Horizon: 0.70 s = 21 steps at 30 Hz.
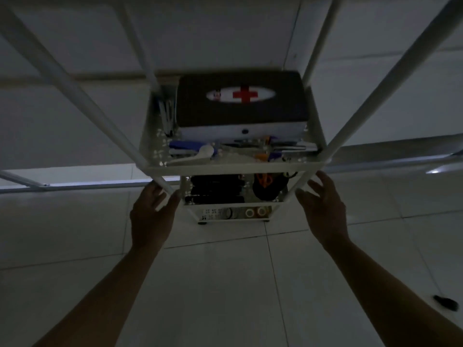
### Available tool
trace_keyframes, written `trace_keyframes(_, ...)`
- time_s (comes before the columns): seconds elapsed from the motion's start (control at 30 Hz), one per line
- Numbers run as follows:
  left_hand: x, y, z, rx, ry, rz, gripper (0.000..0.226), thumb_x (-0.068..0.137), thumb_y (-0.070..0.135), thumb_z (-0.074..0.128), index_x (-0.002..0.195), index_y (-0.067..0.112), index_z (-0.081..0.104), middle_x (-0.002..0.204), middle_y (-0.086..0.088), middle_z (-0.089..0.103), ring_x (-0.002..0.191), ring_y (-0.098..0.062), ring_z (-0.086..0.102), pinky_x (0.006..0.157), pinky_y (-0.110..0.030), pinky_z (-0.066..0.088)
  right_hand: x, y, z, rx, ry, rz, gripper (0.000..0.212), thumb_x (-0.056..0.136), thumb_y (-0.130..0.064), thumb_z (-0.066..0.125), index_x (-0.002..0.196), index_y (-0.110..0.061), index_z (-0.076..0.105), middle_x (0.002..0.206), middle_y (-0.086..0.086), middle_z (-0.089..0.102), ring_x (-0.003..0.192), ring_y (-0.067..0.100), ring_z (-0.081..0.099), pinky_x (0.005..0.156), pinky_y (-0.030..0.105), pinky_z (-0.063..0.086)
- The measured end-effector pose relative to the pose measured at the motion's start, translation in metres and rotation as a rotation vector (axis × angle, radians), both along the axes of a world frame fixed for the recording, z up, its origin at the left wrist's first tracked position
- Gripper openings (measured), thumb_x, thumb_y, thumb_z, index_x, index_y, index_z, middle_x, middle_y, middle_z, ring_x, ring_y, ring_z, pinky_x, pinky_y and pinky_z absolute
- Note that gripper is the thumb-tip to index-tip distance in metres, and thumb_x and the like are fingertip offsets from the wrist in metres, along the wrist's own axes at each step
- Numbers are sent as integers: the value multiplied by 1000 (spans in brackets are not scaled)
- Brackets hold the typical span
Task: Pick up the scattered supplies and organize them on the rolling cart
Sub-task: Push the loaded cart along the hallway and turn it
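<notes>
Supplies (200, 154) fill the cart (233, 167), kit (241, 101) on top. Left grip (152, 211) straddles a front post (112, 128), closure unclear; right grip (323, 204) is spread beside the other, probably to steady or roll it.

This dim indoor room reads as a clinic or first-aid supply area. Just beyond the left hand (150, 214) and right hand (323, 209) stands a white three-tier rolling cart (233, 168). On its top tier, farther out from both hands, lies a dark first-aid case (241, 98) marked with a red cross on a white oval. Tape rolls (255, 212) sit on the bottom tier, between the hands. Under the hands spreads a floor of large pale tiles (225, 284), and white metal frame tubes (75, 88) slant above them.
</notes>
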<state>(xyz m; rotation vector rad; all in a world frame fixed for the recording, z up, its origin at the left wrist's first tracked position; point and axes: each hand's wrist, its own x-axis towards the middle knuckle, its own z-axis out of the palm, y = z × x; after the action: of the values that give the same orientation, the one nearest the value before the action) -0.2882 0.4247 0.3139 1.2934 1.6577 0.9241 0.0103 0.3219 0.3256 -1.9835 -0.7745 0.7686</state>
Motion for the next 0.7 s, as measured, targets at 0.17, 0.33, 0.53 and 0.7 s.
trace_keyframes(0.17, 9, 14, -39, 304, 277, 45, 28, 90, 26, 66, 111, 7, 71, 102, -10, 74, 90, -6, 61, 75, 0, 37, -3, 20, -44, 79, -353, 32, 12, 93, -25, 58, 93, -14, 64, 69, -8, 59, 64, 9, 59, 53, 0, 36)
trace_keyframes(0.33, 5, 17, -58, 430, 279, 30, 25, 90, 25, 67, 106, 7, 72, 93, 3, 71, 86, -7, 65, 76, 1, 41, -4, 19, -61, 160, -414, 9, 14, 94, -22, 59, 100, -11, 65, 77, -5, 61, 56, -9, 53, 52, -2, 36)
trace_keyframes(0.53, 7, 17, -57, 418, 296, 40, 27, 90, 25, 67, 107, 5, 72, 94, -7, 74, 84, -10, 66, 76, 1, 43, -14, 26, -61, 168, -373, -45, 10, 93, -14, 58, 98, -5, 63, 79, -1, 62, 61, -11, 50, 55, -3, 37)
trace_keyframes(0.7, 8, 9, -55, 176, 93, 103, 40, 87, 30, 70, 124, 16, 62, 110, 0, 70, 98, -14, 69, 82, -25, 56, -13, 18, -64, 123, -220, -21, 30, 92, -21, 61, 121, -13, 55, 105, -5, 64, 93, 5, 62, 81, 20, 51)
